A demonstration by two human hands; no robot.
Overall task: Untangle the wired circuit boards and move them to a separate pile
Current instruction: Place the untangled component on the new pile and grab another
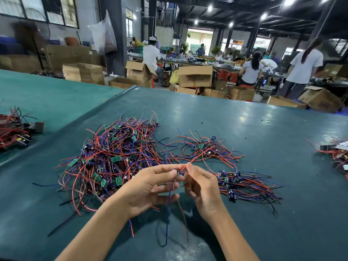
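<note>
I hold one wired circuit board (180, 173) above the near middle of the worktop (263, 125), pinched between both sets of fingertips. My left hand (148, 187) nips it with thumb and forefinger, the other fingers loosely curled and holding nothing. My right hand (202, 187) pinches its red lead (188, 164) the same way. The board itself is mostly hidden by my fingers. Its long axis follows its wires: a blue and a dark red trailing wire (169, 208) hang straight down toward the near edge, and the red lead slants up and away to the right.

The big tangle (116, 159) lies just beyond my left hand. A smaller snarl (201, 147) sits behind my fingertips, where the red lead points. The separate pile (243, 183) lies just right of my right hand, wires fanned toward the right edge. More heaps sit at the far left (13, 132) and far right (337, 153) edges.
</note>
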